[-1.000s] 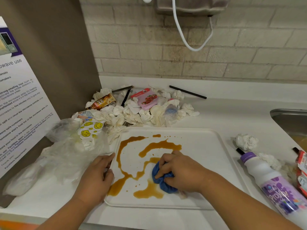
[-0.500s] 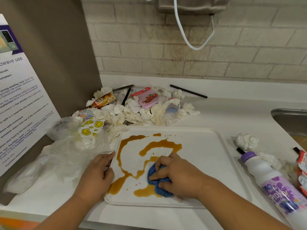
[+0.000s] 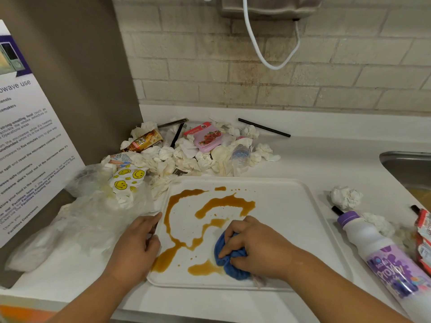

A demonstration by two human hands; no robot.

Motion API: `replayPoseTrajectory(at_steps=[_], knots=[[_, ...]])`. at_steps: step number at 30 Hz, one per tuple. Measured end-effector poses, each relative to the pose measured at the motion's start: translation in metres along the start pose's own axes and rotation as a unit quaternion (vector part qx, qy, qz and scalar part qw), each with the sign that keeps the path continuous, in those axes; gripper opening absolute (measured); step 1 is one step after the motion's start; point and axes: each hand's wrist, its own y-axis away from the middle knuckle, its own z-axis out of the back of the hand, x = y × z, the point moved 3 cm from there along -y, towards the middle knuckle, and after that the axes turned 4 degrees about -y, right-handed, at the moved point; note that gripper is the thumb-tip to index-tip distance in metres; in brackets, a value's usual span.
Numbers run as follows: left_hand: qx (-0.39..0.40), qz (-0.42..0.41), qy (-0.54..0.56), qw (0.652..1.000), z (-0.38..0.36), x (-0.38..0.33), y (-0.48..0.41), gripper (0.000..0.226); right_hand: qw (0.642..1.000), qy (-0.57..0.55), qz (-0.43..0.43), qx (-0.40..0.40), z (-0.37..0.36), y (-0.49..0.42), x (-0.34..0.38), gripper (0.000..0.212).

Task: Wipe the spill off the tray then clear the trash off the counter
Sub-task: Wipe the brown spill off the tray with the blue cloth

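White counter (image 3: 314, 159) runs under a pale brick wall (image 3: 233, 85), with a steel sink (image 3: 408, 169) cut in at the far right and a microwave notice (image 3: 23, 148) leaning at the left.

Against the view from half a second back, my right hand (image 3: 258, 248) and the blue cloth (image 3: 231, 266) have slid a little to the right, roughly to where they were a second ago. The brown spill (image 3: 224, 203) looks much the same, its loops and the near puddle unwiped, and the left hand (image 3: 135, 248) has not shifted.

The right hand sits knuckles up over the near middle of the white tray (image 3: 291, 217), fingers curled tightly into the bunched cloth and pressing it onto the tray floor beside the near puddle. The left hand lies palm down on the tray's left rim, fingers close to straight and nothing clasped in them. I cannot tell whether the thumb hooks the edge.

The tray rests on the counter in front of me. Behind its far edge is the trash pile (image 3: 198, 155) of crumpled tissues and snack wrappers, with a black straw (image 3: 263, 128) just beyond. A clear plastic bag (image 3: 81, 220) slumps to the left. Right of the tray lie a crumpled tissue (image 3: 346, 197) and a purple-capped bottle (image 3: 382, 255) on its side.
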Motion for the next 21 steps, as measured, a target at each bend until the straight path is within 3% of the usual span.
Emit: replayPoseTrajectory(at_steps=[15,21], knots=[[0.000,-0.004,-0.012,1.000,0.0017,-0.0018,0.0009,0.050,0.998,-0.031,0.034,0.036,-0.0029,0.0047,0.0048,0.024],[-0.001,-0.002,-0.009,1.000,0.0014,-0.0021,0.0004,0.050,0.999,-0.014,0.042,0.002,-0.0079,-0.0009,0.0112,0.025]])
